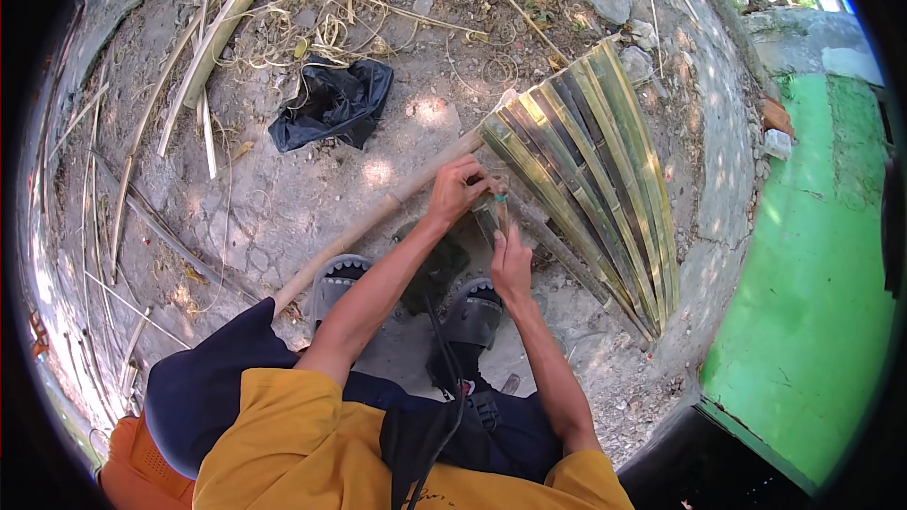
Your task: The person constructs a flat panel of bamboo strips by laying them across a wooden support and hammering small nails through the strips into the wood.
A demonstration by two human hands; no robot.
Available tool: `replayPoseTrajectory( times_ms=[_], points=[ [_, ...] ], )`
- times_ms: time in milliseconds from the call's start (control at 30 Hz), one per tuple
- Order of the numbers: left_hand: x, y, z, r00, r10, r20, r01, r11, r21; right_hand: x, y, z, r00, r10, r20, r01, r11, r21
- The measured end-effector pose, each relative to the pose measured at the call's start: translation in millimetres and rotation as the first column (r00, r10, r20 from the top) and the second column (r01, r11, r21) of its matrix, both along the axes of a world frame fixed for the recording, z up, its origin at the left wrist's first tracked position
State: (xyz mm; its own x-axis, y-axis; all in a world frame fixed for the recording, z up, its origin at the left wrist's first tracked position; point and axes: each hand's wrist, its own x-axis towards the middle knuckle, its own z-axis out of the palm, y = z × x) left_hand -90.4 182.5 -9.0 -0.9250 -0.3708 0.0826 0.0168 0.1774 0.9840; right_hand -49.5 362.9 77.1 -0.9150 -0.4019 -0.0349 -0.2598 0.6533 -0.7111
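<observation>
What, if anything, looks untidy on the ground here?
The black bag lies crumpled and gaping, and pale strips lie tangled just beyond it; they look scattered rather than stacked.

Dark cursive lettering (433,498) on the yellow shirt (293,434), too small for a sure reading.

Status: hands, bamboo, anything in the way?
Right hand gripping brown stick; left hand near its top. Bamboo slats fanned rightward. Black bag beyond, apart from hands.
</observation>
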Motion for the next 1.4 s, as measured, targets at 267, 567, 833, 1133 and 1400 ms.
replayPoseTrajectory(
  times_ms=[267,567,833,1133,1400],
  points=[
    [1.1,0.2,-5.3,0.998,0.041,-0.053,-0.044,0.998,-0.049,-1.6,-10.2,2.2,0.999,0.008,0.042,-0.011,0.996,0.086],
    [1.4,0.3,-5.0,1.000,0.020,0.022,-0.019,0.999,-0.043,-5.0,-6.9,-4.7,0.995,-0.004,0.098,-0.010,0.991,0.135],
    [1.1,3.6,-6.3,0.999,0.025,-0.023,-0.025,1.000,-0.019,-4.9,-5.6,-7.0,0.997,-0.007,0.072,-0.003,0.989,0.145],
    [4.9,0.6,13.8,0.996,0.038,0.079,-0.029,0.994,-0.110,-54.8,29.8,42.5,0.996,-0.082,-0.018,0.084,0.989,0.121],
    [11.6,6.1,9.4,0.987,0.076,0.140,-0.051,0.983,-0.175,-58.5,80.2,-1.1,0.991,0.075,-0.110,-0.037,0.948,0.316]
  ],
)
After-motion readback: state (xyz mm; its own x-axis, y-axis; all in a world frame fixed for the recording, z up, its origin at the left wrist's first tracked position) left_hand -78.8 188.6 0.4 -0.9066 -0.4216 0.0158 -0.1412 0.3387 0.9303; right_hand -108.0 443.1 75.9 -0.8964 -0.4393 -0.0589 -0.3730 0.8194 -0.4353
